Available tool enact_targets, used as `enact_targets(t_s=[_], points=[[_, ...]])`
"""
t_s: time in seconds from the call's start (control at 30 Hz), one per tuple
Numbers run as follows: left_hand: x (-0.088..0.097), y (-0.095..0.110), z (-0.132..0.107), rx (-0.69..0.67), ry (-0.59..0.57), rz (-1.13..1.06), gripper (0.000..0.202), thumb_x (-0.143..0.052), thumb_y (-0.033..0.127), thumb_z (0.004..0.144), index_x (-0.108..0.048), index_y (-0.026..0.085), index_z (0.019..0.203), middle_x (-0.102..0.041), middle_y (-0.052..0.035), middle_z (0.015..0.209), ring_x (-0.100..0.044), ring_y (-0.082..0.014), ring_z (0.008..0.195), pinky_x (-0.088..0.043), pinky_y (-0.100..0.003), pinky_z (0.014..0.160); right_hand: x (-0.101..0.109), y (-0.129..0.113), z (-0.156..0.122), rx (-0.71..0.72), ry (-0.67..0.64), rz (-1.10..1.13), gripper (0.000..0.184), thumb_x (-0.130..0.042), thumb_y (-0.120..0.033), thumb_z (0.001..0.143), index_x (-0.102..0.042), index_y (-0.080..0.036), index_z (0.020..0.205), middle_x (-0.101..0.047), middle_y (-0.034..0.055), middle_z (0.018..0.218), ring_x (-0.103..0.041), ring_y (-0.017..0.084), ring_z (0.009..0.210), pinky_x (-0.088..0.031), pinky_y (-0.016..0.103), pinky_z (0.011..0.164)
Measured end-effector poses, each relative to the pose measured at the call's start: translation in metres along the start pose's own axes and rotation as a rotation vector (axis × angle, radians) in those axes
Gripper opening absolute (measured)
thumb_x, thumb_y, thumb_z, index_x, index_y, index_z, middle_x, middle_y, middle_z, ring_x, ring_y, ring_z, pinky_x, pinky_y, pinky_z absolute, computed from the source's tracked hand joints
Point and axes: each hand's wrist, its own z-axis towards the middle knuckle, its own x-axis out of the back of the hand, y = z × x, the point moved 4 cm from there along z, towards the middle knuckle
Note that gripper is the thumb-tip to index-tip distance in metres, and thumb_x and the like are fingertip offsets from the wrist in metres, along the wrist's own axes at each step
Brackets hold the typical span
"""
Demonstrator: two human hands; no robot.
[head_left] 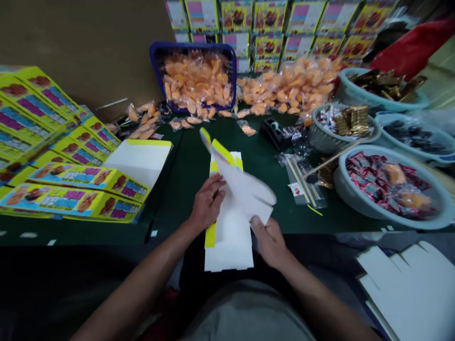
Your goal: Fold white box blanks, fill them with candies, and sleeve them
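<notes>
A partly folded cardboard box (232, 237), white inside with yellow printed edges, lies over the table's front edge before me. My left hand (209, 201) has its fingers curled on the left side wall of this box. My right hand (270, 240) pinches the lower corner of a white panel (249, 192), which is blurred and tilts across the box. Whether this panel is joined to the box or is a separate piece, I cannot tell. Yellow flaps stand up at the far end.
Printed boxes (64, 189) are stacked at left. A blue basket (152, 61) and a pile of orange packets (287, 85) lie behind. A tape dispenser (273, 135), wooden sticks (298, 177) and bowls of packets (346, 189) are at right. Flat white blanks (415, 284) lie lower right.
</notes>
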Motion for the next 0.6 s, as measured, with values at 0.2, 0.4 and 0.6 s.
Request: enact_targets(t_s=[0.2,0.4,0.6], points=[[0.044,0.015,-0.048,-0.165,-0.089,0.190,0.037,-0.050,0.020,0.107,-0.069,0.027,0.137,-0.060,-0.0121,0.147,-0.056,-0.0265,0.140,-0.051,-0.050,0.115,0.035,0.009,-0.003,-0.145,0.391,-0.054,0.049,-0.062,-0.057,0.103,-0.076,-0.014,0.121,-0.077,0.0141,0.125,-0.067,0.031,0.131,-0.047,0.050,0.125],[0.080,0.027,-0.081,-0.237,-0.526,0.190,0.058,-0.053,0.014,0.102,-0.053,0.036,0.156,-0.046,-0.0092,0.169,-0.045,-0.0291,0.156,-0.045,-0.057,0.125,0.042,0.007,0.005,-0.187,0.434,-0.103,0.046,-0.065,-0.056,0.101,-0.078,-0.013,0.109,-0.078,0.0162,0.118,-0.073,0.032,0.120,-0.056,0.048,0.114],[0.072,0.009,-0.081,-0.167,-0.239,0.136,0.009,-0.071,0.027,0.100,-0.074,0.023,0.108,-0.075,-0.0105,0.127,-0.072,-0.0220,0.113,-0.059,-0.039,0.099,0.043,0.008,0.013,-0.220,0.389,-0.108,0.043,-0.070,-0.057,0.097,-0.078,-0.015,0.103,-0.080,0.0118,0.098,-0.077,0.028,0.102,-0.064,0.044,0.101]])
